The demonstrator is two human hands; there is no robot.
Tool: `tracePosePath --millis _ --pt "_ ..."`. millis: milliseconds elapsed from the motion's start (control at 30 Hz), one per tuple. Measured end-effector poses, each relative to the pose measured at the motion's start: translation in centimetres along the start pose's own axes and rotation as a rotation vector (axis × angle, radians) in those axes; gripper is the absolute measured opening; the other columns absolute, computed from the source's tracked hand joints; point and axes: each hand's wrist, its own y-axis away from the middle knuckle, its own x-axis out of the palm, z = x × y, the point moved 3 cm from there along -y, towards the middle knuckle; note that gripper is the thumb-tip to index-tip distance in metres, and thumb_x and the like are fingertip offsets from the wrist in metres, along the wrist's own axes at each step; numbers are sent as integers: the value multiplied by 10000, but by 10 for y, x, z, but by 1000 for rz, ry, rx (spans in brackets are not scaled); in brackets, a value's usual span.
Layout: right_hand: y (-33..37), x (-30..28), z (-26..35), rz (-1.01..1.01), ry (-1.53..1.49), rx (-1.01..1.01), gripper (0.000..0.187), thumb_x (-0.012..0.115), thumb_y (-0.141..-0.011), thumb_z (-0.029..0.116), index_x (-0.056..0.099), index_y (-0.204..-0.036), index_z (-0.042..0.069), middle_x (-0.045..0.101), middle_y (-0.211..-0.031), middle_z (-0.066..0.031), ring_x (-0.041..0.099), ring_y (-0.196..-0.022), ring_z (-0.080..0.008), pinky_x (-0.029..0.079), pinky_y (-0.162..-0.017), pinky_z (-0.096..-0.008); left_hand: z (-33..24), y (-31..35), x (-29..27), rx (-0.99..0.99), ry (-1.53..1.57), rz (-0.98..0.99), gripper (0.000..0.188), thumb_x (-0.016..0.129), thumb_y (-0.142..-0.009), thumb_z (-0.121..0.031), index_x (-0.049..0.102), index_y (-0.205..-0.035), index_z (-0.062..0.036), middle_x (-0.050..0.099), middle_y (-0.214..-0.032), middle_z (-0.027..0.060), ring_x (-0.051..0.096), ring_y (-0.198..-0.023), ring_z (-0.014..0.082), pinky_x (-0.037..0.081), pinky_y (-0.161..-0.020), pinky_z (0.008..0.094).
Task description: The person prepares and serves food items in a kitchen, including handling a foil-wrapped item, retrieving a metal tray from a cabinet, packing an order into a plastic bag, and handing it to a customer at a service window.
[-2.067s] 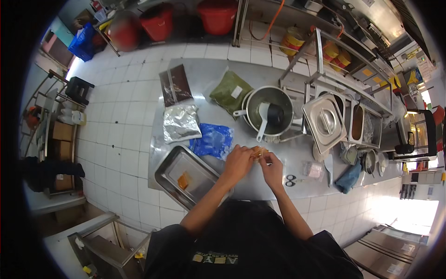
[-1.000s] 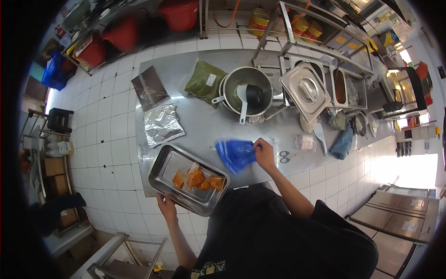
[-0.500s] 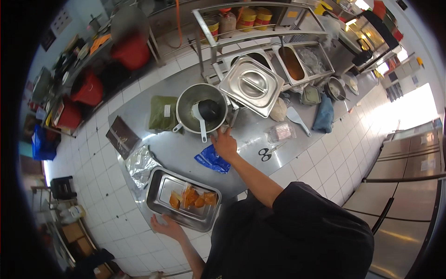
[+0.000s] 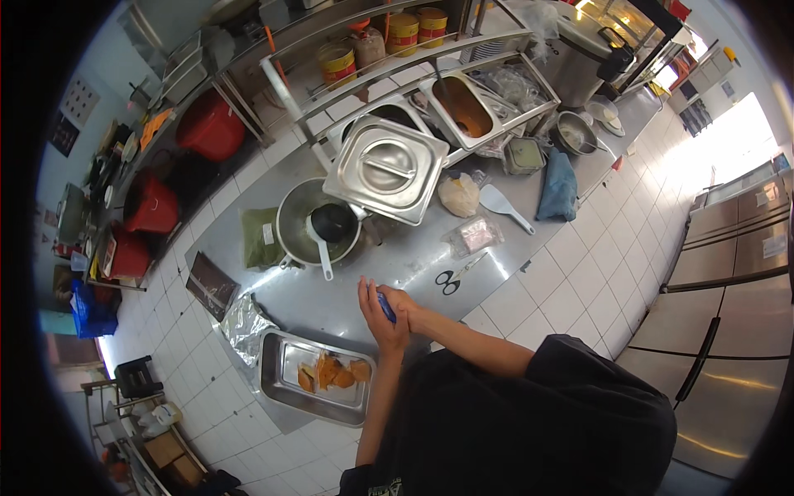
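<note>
Above the near edge of the steel table, my left hand [image 4: 380, 321] and my right hand [image 4: 403, 305] are pressed together around a crumpled blue plastic packet [image 4: 386, 307]. Only part of the packet shows between them; the rest is hidden by the fingers. Just left of my hands is a deep steel tray [image 4: 273, 384] holding several orange-brown pieces of food [image 4: 335, 373], some apparently in clear bags. Beyond my hands stands a metal pot [image 4: 291, 217] with a black rounded thing [image 4: 333, 223] and a white-handled utensil [image 4: 322, 250] in it.
A steel lid [image 4: 364, 178] overlaps the pot's right side. Black-handled scissors [image 4: 447, 282], a clear packet [image 4: 475, 236], a white paddle [image 4: 504, 207] and a blue cloth [image 4: 558, 186] lie to the right. Crumpled foil [image 4: 246, 326] and a green bag [image 4: 258, 237] are on the left.
My left hand has left the tray's side and joined my right. The blue packet, previously on the table by my right forearm, is now between both hands. The whole view has shifted.
</note>
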Motion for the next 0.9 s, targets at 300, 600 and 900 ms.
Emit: tracePosePath --millis 300,600,900 --pt "61 -85 98 267 46 198 483 422 -950 380 483 -1251 6 586 -1172 -124 592 -1009 -230 451 -893 -342 -8 -46 60 -308 124 -62 181 617 -863 -155 562 -808 8 556 -691 89 524 -631 172 433 -607 305" --pt "-6 -209 196 -556 1336 -201 1022 777 -602 432 223 -1432 211 264 -1405 -248 366 -1231 -459 419 -898 -576 -14 -80 138 -482 74 87 195 611 -876 -203 614 -855 -9 583 -682 106 536 -663 177 423 -627 317" --pt "-37 -229 181 -474 1489 -191 832 754 -609 355 381 -1338 205 340 -1309 -204 345 -1221 -430 409 -921 -569 -9 -17 63 -390 -84 -25 193 572 -910 -188 588 -821 -18 505 -645 -7 442 -550 89 366 -490 260"
